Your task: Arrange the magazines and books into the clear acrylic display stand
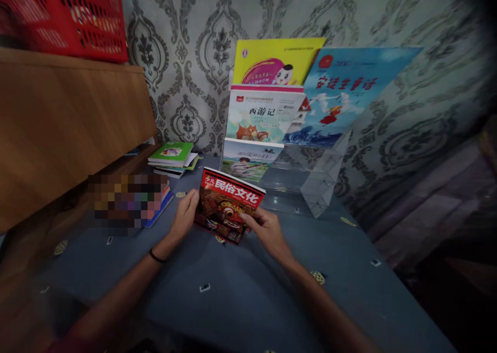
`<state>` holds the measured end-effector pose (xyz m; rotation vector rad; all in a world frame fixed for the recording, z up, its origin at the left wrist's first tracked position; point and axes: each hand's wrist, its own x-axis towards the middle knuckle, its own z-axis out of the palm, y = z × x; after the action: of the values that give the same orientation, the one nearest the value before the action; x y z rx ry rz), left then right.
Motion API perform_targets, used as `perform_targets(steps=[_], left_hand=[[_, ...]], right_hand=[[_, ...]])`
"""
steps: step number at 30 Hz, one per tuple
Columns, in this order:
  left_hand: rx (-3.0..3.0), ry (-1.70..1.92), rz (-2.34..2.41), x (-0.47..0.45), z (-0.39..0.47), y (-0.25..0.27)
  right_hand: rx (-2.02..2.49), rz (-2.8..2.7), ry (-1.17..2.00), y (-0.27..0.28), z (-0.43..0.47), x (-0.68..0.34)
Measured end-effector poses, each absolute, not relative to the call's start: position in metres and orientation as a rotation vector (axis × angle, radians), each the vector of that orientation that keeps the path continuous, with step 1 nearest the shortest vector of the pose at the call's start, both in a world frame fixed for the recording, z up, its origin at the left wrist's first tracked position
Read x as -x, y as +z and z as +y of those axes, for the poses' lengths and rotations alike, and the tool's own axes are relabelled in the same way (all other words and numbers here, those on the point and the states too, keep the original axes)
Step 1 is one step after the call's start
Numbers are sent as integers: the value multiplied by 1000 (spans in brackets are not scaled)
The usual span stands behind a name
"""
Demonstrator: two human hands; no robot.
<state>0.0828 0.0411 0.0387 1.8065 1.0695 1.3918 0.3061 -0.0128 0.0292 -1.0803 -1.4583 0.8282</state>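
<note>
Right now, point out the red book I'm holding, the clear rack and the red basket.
Red book [222, 208], head view: middle of its cover.
Clear rack [324, 181], head view: right side panel.
Red basket [64, 36], head view: outer wall.

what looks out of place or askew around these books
The small stack of books by the wall looks untidy: those under the green book jut out unevenly. The nearer pile is mostly pixelated, so I can't judge it. The held red book shows no obvious damage.
</note>
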Motion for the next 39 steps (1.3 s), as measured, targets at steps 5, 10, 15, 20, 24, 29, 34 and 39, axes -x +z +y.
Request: perform_targets(steps=[5,10,15,20,24,29,34,39], left_hand=[[-1945,1308,1155,-72,46,29],[-2100,1268,1184,-66,52,30],[-2095,1303,1172,-76,64,43],[-2101,1411,1125,-95,80,57],[-2100,1436,1120,-106,89,56],[-2092,1360,1147,-107,89,34],[-2033,1293,1074,-106,82,16],[-2004,1315,1069,-109,77,9]], right_hand=[[1105,-1590,776,14,-11,-303],[1108,-1666,818,18,-3,-309],[1071,-1718,762,42,14,-322],[1049,-1685,749,56,33,-335],[1060,-1681,770,55,38,-344],[1123,-1777,817,44,40,-355],[1164,-1876,858,44,41,-364],[1156,-1899,813,56,35,-367]])
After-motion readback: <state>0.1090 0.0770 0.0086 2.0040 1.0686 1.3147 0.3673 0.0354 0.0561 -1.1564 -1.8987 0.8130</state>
